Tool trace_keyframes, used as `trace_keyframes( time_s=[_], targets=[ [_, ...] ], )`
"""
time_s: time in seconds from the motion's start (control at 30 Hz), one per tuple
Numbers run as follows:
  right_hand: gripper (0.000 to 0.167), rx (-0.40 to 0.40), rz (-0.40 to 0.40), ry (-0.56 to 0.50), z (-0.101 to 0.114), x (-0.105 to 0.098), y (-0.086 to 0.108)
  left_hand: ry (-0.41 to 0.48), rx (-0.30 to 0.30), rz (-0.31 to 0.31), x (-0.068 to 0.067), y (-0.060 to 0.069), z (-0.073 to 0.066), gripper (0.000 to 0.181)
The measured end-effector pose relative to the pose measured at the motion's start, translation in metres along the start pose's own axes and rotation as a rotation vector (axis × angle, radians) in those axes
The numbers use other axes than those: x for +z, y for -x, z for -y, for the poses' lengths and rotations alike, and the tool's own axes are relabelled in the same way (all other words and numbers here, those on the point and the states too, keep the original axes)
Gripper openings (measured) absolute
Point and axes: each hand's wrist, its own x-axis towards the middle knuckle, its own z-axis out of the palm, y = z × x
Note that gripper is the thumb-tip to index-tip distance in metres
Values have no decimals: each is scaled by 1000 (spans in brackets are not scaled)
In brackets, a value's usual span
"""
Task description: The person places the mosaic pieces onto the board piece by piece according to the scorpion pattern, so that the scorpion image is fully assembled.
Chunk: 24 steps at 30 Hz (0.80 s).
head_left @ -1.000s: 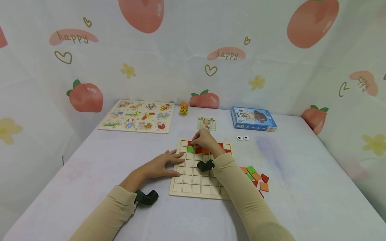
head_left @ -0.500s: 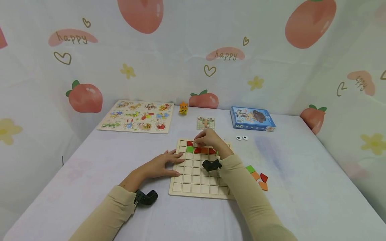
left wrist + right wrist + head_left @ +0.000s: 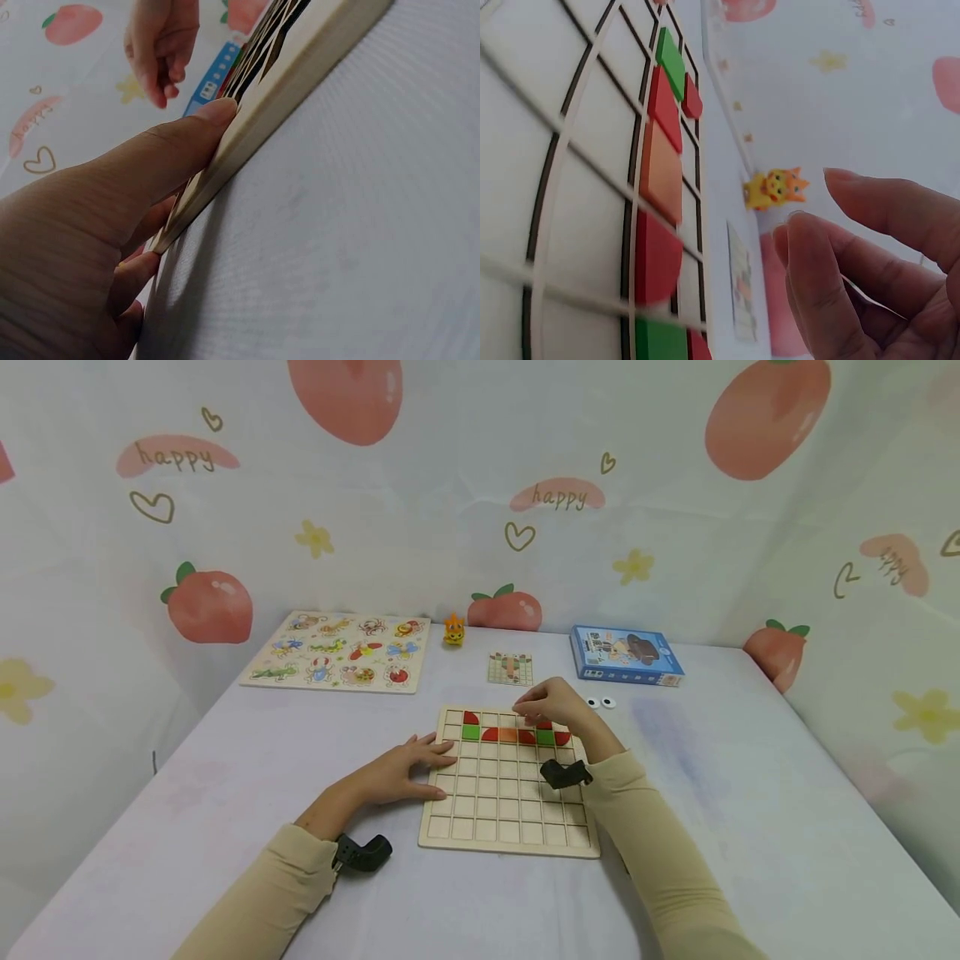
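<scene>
A wooden grid board (image 3: 486,831) lies flat on the table. Along its second row sit a green square (image 3: 470,732), a red tile (image 3: 490,735), an orange square (image 3: 508,735), then more red and green tiles; a red rounded tile (image 3: 471,717) is in the top row. My left hand (image 3: 401,770) rests on the board's left edge, its thumb (image 3: 217,111) on the rim in the left wrist view. Above the top right rows hovers my right hand (image 3: 557,703). In the right wrist view its thumb and fingertips (image 3: 802,225) are apart, with nothing between them.
Behind the board lies a small pattern card (image 3: 511,669). An insect picture board (image 3: 337,652), an orange-yellow toy figure (image 3: 453,631) and a blue box (image 3: 627,656) stand farther back. Two googly eyes (image 3: 601,702) lie beside the right hand.
My right hand has moved rightward over the board's top rows, uncovering the middle tiles. Its forearm now hides the loose tiles on the right. The left hand stays put.
</scene>
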Motion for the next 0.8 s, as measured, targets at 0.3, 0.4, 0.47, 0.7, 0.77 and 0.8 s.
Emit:
trace_keyframes(
  time_s=[0.3,0.4,0.47,0.7,0.77,0.8],
  targets=[
    [34,-13,33,-1,-21,-29,26,4,-15,6,1,-1,1,62],
    [34,-16,41,-7,-27,-36,36,6,-18,5,1,0,1,62],
    [35,-19,42,-5,-31,-41,42,8,-24,4,1,0,1,63],
    [38,9,27,42,-44,-56,62,9,-25,-2,0,1,0,62],
    [40,19,25,62,-46,-60,69,8,-26,-2,0,1,0,62],
    [41,22,25,74,-48,-62,72,11,-28,0,0,1,0,62]
  ],
)
